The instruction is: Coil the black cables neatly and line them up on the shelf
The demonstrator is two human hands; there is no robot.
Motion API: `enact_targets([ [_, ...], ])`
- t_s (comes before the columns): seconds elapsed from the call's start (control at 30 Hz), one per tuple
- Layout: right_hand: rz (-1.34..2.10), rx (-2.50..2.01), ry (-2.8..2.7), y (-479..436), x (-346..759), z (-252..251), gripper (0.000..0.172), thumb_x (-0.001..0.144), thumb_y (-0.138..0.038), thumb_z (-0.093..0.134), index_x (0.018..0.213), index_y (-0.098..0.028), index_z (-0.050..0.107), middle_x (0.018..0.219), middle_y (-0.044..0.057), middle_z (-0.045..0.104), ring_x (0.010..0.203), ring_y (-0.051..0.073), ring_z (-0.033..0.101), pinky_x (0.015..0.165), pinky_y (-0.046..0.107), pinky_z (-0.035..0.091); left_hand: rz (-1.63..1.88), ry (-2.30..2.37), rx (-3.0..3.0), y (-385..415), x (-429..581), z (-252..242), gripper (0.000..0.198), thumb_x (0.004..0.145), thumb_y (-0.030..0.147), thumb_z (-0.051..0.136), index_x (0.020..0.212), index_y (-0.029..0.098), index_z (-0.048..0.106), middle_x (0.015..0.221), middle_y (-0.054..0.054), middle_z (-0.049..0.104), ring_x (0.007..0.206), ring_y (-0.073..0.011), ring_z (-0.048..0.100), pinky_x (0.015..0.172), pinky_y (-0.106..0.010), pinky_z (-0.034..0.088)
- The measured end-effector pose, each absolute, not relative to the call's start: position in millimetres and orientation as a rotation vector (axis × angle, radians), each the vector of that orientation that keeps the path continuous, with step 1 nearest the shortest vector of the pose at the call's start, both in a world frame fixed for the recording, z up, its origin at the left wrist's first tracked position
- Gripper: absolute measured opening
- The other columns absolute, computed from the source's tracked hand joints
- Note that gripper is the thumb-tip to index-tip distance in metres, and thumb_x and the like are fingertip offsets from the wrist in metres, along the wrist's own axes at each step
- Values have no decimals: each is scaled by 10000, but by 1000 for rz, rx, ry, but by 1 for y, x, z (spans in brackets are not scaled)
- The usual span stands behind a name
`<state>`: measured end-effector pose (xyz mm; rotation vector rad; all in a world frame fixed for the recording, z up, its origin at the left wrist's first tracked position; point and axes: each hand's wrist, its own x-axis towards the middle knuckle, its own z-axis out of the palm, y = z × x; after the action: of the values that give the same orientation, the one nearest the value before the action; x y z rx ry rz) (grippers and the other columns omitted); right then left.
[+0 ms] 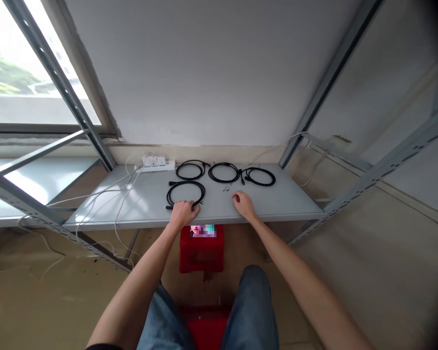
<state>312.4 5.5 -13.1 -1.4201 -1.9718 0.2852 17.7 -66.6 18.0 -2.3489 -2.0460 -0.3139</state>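
Note:
On the grey shelf, my left hand [183, 213] is closed over the near side of a coiled black cable [186, 183], whose plug ends point left. My right hand [243, 204] rests near the front edge with its fingers curled together. Anything between those fingers is too small or hidden to make out. Small black twist ties [226, 189] lie just to the left of it. Farther back are a second black cable coil [177, 171], a third black coil [210, 174] in the middle, and another black coil [275, 178] on the right.
A white power strip [155, 167] with plugs stands at the back left, its white cords trailing over the shelf [105, 206] and down to the floor. Metal uprights frame both sides. Below the front edge is a red stool [201, 255] with a printed sheet on it.

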Motion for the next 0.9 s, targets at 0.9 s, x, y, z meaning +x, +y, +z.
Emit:
enact_targets([
  [0.9,16,-1747,-2099,12,293,-6,483,1052,-203,409,1523,-180,513,1015,134,742,778,247,652,737,324,431,-123,-1799,-2613,-62,-12,20,656,1042,501,436,1582,130,442,1637,-243,433,1517,-368,421,1211,-527,355],
])
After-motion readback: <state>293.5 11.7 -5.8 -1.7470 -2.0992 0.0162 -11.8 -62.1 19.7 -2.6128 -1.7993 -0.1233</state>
